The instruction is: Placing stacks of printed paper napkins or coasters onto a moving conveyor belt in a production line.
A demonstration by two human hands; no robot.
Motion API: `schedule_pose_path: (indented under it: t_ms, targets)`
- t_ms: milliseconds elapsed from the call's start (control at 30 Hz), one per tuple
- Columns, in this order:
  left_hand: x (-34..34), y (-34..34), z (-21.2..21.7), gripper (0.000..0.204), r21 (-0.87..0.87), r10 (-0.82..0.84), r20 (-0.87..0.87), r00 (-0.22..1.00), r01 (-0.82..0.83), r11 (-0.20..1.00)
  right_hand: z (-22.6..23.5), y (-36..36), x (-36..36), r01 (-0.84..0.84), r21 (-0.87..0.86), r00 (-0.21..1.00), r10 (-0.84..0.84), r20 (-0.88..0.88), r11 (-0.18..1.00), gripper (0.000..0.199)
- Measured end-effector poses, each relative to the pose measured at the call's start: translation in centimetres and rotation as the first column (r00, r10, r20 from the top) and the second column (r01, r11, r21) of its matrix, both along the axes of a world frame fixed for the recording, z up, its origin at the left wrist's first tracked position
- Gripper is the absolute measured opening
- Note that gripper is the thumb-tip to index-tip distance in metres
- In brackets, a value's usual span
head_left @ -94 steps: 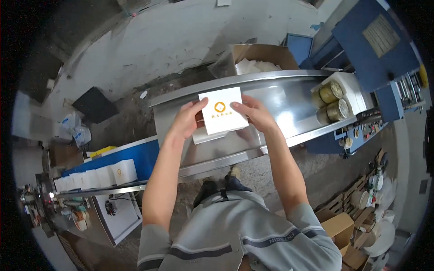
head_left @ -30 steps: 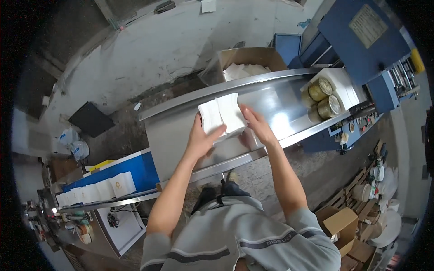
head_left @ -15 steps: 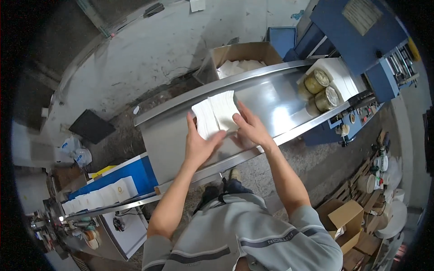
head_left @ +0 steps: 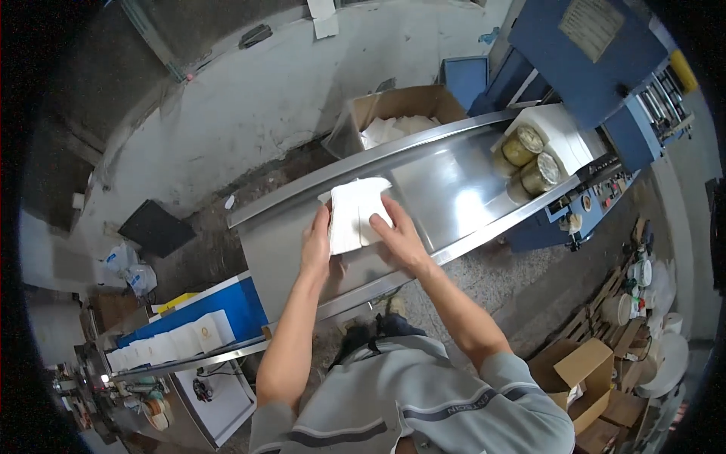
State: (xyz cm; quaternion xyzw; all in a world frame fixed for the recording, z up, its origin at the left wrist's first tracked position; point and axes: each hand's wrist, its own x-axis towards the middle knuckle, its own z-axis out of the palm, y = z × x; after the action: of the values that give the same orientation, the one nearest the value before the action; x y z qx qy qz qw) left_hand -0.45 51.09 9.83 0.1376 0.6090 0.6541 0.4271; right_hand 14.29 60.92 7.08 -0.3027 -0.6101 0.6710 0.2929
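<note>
Left hand: bent along the left edge of a stack of folded white paper, gripping it jointly with the right hand, whose thumb lies on the top face and whose fingers follow the right edge. From my remote post I list the rest by size.

Item: one long stainless-steel counter with raised rims, running slantwise beneath both hands. The stack is over its left part; I cannot tell whether the underside touches the metal.

Item: one blue painted-metal machine, at the counter's right end.

Item: one grey short-sleeved shirt with dark stripes, on the wearer.

Item: one flat blue belt, lower left, bearing a row of white paper stacks.

Item: one open brown cardboard box, beyond the far rim, white paper inside.

Item: one pair of squat cylindrical containers with dull gold-green sides, standing on the counter near the machine.

Step in hand, as I judge it: evening up the sheets between two palms. The next move, I reckon, calls for level pressure from both sides, lest the parted halves slip or fan.

Markings: a pale printed sheet on the machine, too small for me to read; pale lettering in a shirt stripe; one small orange-gold emblem on the row's nearest stack. I find none on the held stack's upper face.
</note>
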Motion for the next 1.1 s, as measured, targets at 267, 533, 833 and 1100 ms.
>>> schedule_pose_path:
  t_ms: [267, 533, 833, 1100]
  targets:
    - [0.5, -2.8, 5.6, 0.095, -0.179, -0.143, -0.857, 0.495, -0.026, 0.984, -2.4, -0.5, 0.0, 0.01, -0.273, 0.887, -0.134, -0.441, 0.962, 0.073]
    - [-3.4, -5.8, 1.8, 0.092, 0.11, -0.313, -0.132, 0.941, 0.327, 0.939, -1.0, -2.6, -1.1, -0.196, -0.324, 0.885, 0.024, -0.465, 0.925, 0.063]
    - [-4.2, -8.3, 0.0, 0.078, 0.163, -0.286, -0.251, 0.925, 0.332, 0.929, 1.7, -2.6, -0.7, -0.283, -0.207, 0.915, 0.199, -0.352, 0.936, 0.06]
    - [-4.2, -6.4, -3.5, 0.095, 0.031, -0.176, -0.618, 0.766, 0.247, 0.968, -0.3, 1.7, -1.3, -0.435, -0.12, 0.89, 0.406, -0.208, 0.892, 0.065]
